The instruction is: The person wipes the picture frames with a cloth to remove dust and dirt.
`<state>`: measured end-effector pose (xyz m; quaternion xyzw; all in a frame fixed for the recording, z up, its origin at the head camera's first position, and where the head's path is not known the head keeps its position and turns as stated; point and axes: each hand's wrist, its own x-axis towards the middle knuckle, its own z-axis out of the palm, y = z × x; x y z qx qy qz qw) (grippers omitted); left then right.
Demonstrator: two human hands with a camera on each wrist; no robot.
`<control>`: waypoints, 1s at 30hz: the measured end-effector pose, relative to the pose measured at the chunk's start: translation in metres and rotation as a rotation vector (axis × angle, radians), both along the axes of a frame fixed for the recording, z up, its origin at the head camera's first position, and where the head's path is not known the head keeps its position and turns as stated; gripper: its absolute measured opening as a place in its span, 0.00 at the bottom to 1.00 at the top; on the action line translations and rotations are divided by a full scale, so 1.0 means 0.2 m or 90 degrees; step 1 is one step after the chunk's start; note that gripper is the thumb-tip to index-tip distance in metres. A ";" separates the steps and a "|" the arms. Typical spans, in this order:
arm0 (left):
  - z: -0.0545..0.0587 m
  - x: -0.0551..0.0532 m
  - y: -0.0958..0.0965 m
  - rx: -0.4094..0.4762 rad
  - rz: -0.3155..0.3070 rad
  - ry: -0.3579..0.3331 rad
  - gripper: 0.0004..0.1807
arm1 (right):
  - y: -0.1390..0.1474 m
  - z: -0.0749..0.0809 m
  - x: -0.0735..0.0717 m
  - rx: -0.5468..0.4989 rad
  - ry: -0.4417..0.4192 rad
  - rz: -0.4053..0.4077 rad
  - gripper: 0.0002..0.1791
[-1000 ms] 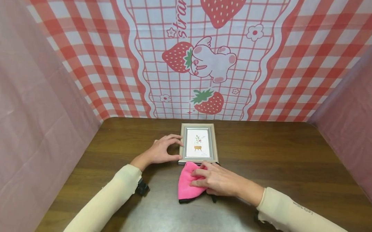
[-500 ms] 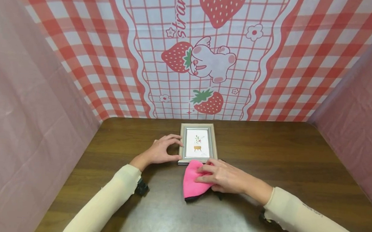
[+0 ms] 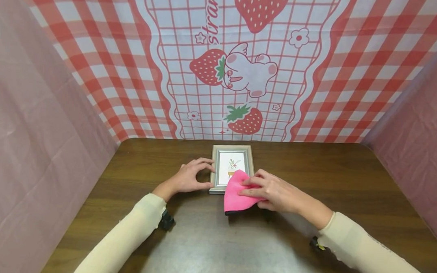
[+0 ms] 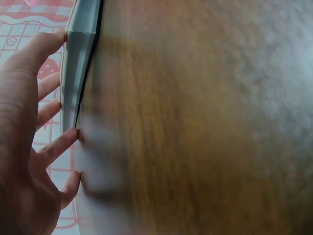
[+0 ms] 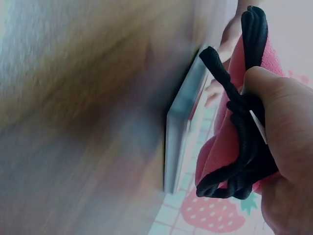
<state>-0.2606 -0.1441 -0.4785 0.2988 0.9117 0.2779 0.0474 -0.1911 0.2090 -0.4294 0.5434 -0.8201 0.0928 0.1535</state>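
Observation:
A picture frame point(image 3: 214, 177) with a pale wooden border and a potted-plant print lies flat on the table. My left hand point(image 3: 189, 176) rests at its left side, fingertips on the border and thumb at the lower left corner; the left wrist view shows the thumb point(image 4: 51, 43) right at the frame's edge point(image 4: 78, 49). Between thumb and fingers, my right hand point(image 3: 280, 194) pinches a bunched pink cloth point(image 3: 235, 196) with black edging. This cloth covers the print's lower right part in the head view. Loops of the black edging point(image 5: 239, 156) hang below the thumb in the right wrist view.
A brown wood-grain table point(image 3: 199, 249) lies under everything. Behind it hangs a red-and-white checked backdrop point(image 3: 250, 72) with strawberry prints. Pink fabric walls point(image 3: 47, 125) close in both sides. Each wrist carries a small black device point(image 3: 167, 220).
My right hand has lifted the pink cloth and carried it away from me and slightly right, from in front of the frame to over its lower right part. The left hand has not moved.

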 end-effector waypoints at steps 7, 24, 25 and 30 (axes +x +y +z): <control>0.01 0.01 0.00 -0.004 -0.001 -0.004 0.27 | 0.07 -0.03 -0.04 -0.018 -0.065 -0.067 0.38; 0.03 0.01 0.01 -0.010 0.000 -0.001 0.27 | 0.10 -0.08 -0.08 0.054 -0.201 -0.127 0.31; 0.03 0.01 0.01 -0.009 0.000 -0.001 0.27 | 0.10 -0.08 -0.08 0.056 -0.206 -0.129 0.30; 0.03 0.01 0.01 -0.015 -0.003 -0.005 0.28 | 0.08 -0.08 -0.07 0.068 -0.226 -0.155 0.30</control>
